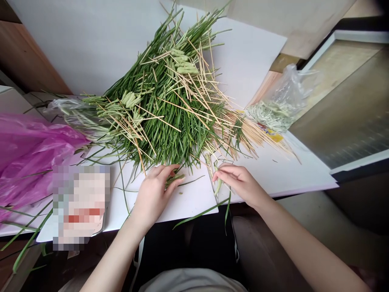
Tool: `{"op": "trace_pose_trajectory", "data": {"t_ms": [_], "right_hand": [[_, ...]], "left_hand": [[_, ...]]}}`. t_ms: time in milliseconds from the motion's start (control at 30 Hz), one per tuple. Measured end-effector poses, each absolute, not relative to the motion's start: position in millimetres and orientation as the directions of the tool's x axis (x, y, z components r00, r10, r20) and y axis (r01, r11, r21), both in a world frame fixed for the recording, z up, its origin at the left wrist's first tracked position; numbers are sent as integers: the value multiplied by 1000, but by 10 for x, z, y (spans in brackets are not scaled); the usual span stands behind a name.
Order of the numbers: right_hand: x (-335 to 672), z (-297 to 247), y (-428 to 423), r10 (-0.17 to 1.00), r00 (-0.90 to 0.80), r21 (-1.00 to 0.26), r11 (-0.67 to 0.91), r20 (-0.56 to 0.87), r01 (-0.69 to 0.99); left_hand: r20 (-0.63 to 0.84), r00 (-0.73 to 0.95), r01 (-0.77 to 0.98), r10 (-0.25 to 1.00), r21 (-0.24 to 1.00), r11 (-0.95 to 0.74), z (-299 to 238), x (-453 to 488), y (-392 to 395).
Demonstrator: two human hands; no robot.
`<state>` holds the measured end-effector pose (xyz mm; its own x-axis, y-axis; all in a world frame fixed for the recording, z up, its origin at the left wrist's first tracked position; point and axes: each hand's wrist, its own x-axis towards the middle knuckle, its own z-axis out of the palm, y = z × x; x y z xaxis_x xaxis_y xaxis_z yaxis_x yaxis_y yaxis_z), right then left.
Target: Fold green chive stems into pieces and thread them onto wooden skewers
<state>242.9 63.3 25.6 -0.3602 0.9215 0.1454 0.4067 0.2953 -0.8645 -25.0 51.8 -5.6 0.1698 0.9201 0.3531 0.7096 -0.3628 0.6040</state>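
**Hands, two, bare.** Left hand (153,196) curled, thumb and fingers clenched on a green leaf sprig (174,180) just above the white board (194,198). Right hand (240,184) near a pale green stem (217,184), fingers (226,172) extended; grip uncertain. Sound handling: pinch close, strands aligned.

**Sprig and stem:** both at the near edge of the heap of long green leaves (164,93). Heap: one, crossed by bamboo skewers (194,95), too many to count. Plastic bags: one magenta (33,154), two clear (281,105) (71,115).
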Motion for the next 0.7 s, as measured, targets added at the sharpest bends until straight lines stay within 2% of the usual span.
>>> {"op": "trace_pose_trajectory", "data": {"t_ms": [100,233,367,600,700], "right_hand": [[2346,242,670,932,-363,-944,145,29,297],[2198,159,688,896,-433,-985,-27,-99,168],[2045,63,657,835,-521,-983,-167,-179,71],[2013,-25,613,718,-657,-948,-317,-230,-13],[2082,-40,604,710,-663,-939,-342,-237,-30]], "left_hand": [[430,184,743,884,528,-411,-77,-253,520],[432,287,556,855,652,-516,38,-196,432],[463,378,417,802,688,-594,114,-106,360],[416,331,341,847,784,-519,80,-89,355],[403,263,372,876,796,-478,74,-123,371]]}}
